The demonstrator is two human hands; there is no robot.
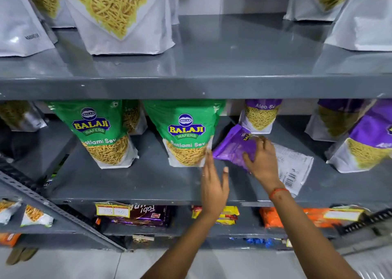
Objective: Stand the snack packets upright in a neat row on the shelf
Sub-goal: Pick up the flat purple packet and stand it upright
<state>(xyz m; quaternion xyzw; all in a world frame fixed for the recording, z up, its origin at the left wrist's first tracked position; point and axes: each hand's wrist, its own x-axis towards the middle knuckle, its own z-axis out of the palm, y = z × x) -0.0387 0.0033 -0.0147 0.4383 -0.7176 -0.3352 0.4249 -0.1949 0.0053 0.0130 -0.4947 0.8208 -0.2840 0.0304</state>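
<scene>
A purple snack packet [233, 147] lies flat on the grey middle shelf [131, 183], its white back with a barcode pointing right. My right hand [262, 162] rests on top of it, fingers spread. My left hand [213, 185] is open just left of it, fingertips near the bottom corner of an upright green Balaji packet [185, 132]. A second green packet [101, 132] stands further left. Purple packets stand upright behind [261, 117] and at the right [364, 143].
The top shelf [212, 83] holds white sev pouches [118, 17] at left and right, with bare room between them. The bottom shelf holds biscuit packs [144, 215] and orange packs [275, 217]. A slotted metal upright [53, 206] slants across the lower left.
</scene>
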